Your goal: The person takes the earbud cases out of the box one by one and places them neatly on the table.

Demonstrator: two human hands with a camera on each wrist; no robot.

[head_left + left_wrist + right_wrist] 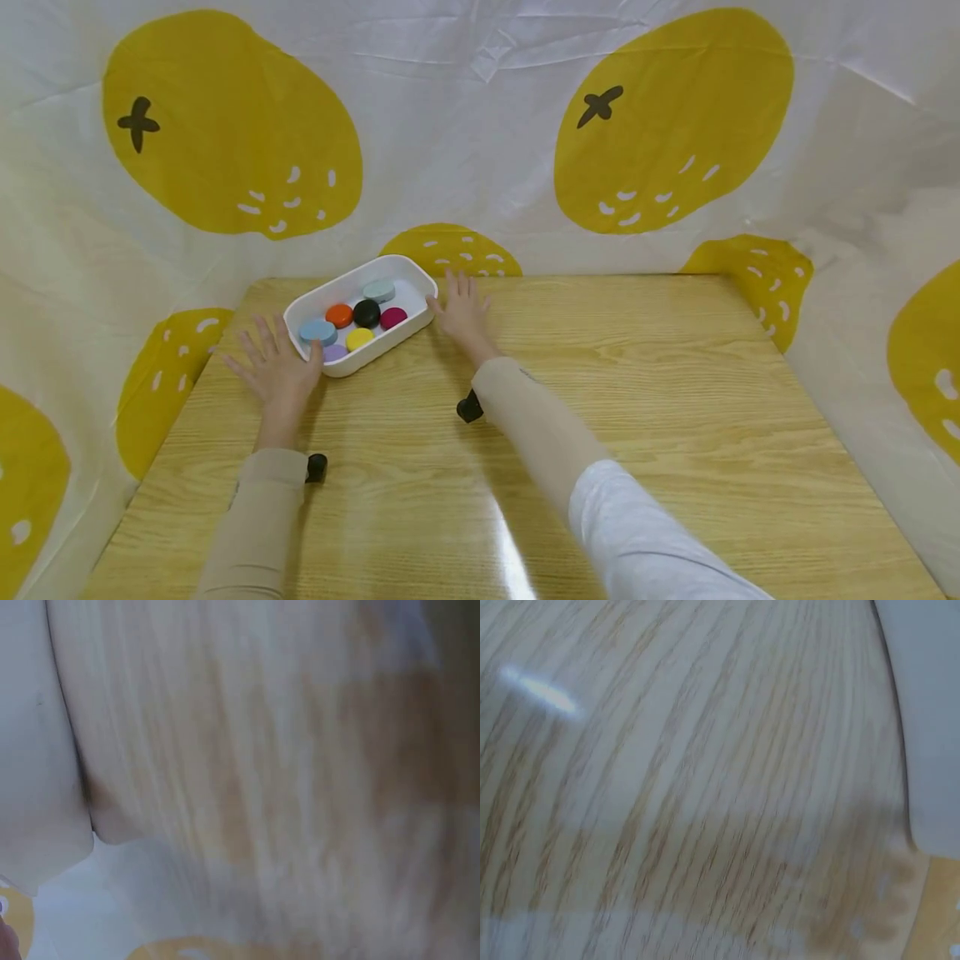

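A white oblong tray (378, 348) sits slanted at the table's back left, holding several smooth rounded pieces: a light blue one (318, 332), an orange one (339, 315), a black one (367, 313) and others. My left hand (281, 371) is at its left end, fingers spread, thumb against the near corner. At the right end is my right hand (461, 315), its fingers extended and the thumb at the rim. Both wrist views show the tray's outer wall, at the left edge in the left wrist view (41, 750) and at the right edge in the right wrist view (930, 735).
The tray stands on a wood-grain table (645, 375). A white cloth with yellow fruit shapes (480, 150) hangs behind the table and along its sides. Small black devices (470, 407) are worn at both wrists.
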